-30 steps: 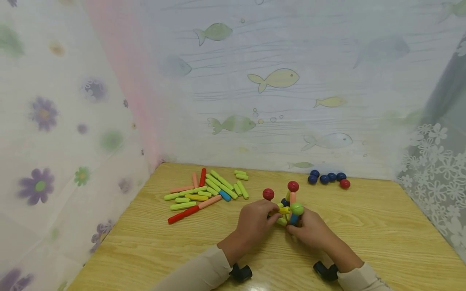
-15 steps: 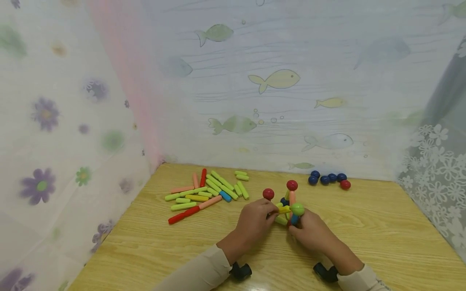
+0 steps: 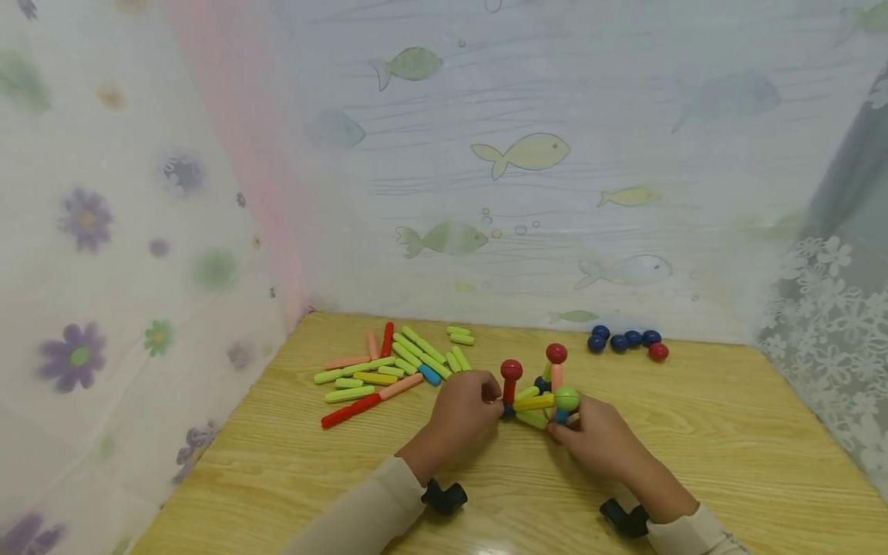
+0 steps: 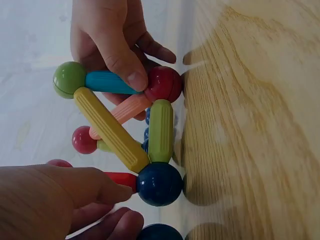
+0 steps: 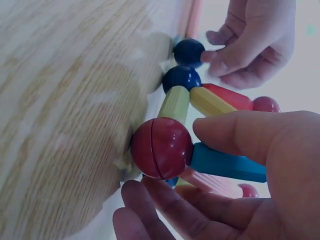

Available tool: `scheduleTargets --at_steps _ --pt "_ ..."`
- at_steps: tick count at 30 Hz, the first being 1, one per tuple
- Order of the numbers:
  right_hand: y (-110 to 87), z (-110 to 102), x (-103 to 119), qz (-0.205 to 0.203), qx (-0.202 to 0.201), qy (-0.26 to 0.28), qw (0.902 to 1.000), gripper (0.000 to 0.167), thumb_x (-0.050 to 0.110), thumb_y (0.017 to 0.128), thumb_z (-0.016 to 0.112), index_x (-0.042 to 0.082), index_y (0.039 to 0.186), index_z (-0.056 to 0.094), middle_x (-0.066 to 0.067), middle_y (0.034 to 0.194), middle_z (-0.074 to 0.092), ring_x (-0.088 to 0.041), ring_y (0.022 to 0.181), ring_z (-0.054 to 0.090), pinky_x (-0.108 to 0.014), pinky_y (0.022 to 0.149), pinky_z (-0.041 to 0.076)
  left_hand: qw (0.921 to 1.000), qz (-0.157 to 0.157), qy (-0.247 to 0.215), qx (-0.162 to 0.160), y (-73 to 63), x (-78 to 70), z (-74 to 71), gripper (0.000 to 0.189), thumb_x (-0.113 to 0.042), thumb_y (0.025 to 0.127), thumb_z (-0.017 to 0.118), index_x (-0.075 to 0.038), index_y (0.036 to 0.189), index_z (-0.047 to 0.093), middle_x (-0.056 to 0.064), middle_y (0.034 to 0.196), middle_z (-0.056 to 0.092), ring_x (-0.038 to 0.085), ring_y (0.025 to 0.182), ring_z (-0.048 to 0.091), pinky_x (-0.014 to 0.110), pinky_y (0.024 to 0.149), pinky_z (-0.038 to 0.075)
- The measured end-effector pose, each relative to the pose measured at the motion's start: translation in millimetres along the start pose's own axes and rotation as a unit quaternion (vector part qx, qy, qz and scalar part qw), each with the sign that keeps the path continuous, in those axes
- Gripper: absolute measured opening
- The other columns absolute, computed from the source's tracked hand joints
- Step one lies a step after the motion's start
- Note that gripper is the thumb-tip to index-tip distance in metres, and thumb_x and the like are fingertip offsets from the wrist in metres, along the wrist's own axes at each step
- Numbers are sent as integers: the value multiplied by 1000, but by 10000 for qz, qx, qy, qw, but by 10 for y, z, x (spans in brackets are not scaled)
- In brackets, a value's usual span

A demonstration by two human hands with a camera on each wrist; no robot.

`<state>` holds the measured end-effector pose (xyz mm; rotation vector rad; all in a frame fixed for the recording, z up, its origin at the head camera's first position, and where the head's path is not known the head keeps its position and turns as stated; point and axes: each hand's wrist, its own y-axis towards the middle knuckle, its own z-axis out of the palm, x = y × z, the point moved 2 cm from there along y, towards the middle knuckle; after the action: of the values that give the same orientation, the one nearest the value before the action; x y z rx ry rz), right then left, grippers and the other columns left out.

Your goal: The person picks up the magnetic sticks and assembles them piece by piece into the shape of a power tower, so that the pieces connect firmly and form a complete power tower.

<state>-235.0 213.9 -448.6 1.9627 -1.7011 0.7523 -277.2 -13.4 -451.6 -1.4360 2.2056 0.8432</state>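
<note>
A built frame of coloured rods and balls stands on the table. My right hand point(image 3: 600, 439) holds its near right corner, the thumb lying along the short blue rod point(image 4: 112, 82) beside the lower red ball point(image 4: 164, 84). A green ball point(image 3: 566, 398) tops that rod. From it a yellow rod point(image 4: 112, 131) slants down to a dark blue ball point(image 4: 160, 184), where a red rod point(image 3: 509, 393) rises to another red ball point(image 3: 511, 370). My left hand point(image 3: 466, 412) is beside this corner, fingers loosely bent, fingertips right at a second dark blue ball point(image 5: 189, 52).
Loose green, red, orange, yellow and blue rods point(image 3: 375, 378) lie at the left. Several dark blue balls point(image 3: 619, 344) and one red ball point(image 3: 658, 351) sit at the back right. A patterned curtain point(image 3: 527, 254) hangs behind the table.
My left hand has let go of the yellow rod and moved left, uncovering the red rod and the dark blue ball. My right hand keeps its hold.
</note>
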Motion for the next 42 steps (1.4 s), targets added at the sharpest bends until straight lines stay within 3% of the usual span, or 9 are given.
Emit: scheduleTargets --at_steps 4,9,20,25,30,33,36,39,42 --pt "12 -20 -17 19 -54 -26 10000 21 22 93 77 9 104 64 -1 94 71 -14 87 69 -36 73 58 9986 -186 155 468 28 0 4 24 -15 91 80 -15 115 78 -3 106 78 5 80 69 23 70 56" --pt "47 -55 -80 127 -176 -36 9998 22 22 94 77 9 105 64 -1 94 70 -16 88 69 -35 73 58 9955 -71 566 756 24 31 61 29 -14 90 78 -20 119 79 -6 108 79 10 89 70 28 73 57" --pt "89 -196 -231 360 -567 -212 9975 40 26 96 74 -2 113 51 -12 93 60 -21 74 55 -33 61 45 9879 688 237 1369 -42 -17 159 36 -14 89 77 -20 124 76 -7 115 76 6 105 69 25 88 56" --pt "112 -193 -230 339 -250 411 9983 59 13 92 69 -10 140 43 -20 115 66 -29 98 69 -39 76 59 9803 911 250 1734 -59 -84 230 46 -15 88 76 -22 133 72 -11 127 72 4 120 64 26 99 53" --pt "117 -145 -216 210 405 994 9940 93 13 86 76 -12 157 22 -27 137 57 -39 121 62 -50 96 57 9728 1036 412 2028 -97 -173 252 53 -19 90 75 -24 142 65 -13 137 66 4 129 58 27 106 50" --pt "105 -125 -195 201 504 919 9943 102 29 87 82 -7 159 21 -26 139 56 -40 123 61 -53 97 55 9727 1046 431 2027 -114 -205 231 50 -17 92 74 -24 141 66 -13 136 67 3 128 59 27 105 51" --pt "96 -99 -168 271 311 575 9975 108 48 84 85 -4 159 25 -24 136 59 -38 119 64 -52 93 57 9786 895 275 1830 -106 -180 205 39 -15 95 71 -24 132 72 -14 123 72 0 110 66 24 92 55" --pt "93 -58 -142 409 72 335 9986 112 55 81 85 -3 157 29 -21 133 62 -35 115 67 -50 90 58 9890 581 49 1358 -48 -87 141 24 -12 97 67 -21 117 78 -14 105 73 -1 86 63 20 75 54" --pt "98 -13 -121 446 -80 157 9988 105 58 78 86 0 152 39 -18 131 64 -32 112 68 -48 88 59 9973 177 30 716 71 58 14 18 -12 100 64 -17 109 78 -10 99 72 3 80 61 23 70 53"
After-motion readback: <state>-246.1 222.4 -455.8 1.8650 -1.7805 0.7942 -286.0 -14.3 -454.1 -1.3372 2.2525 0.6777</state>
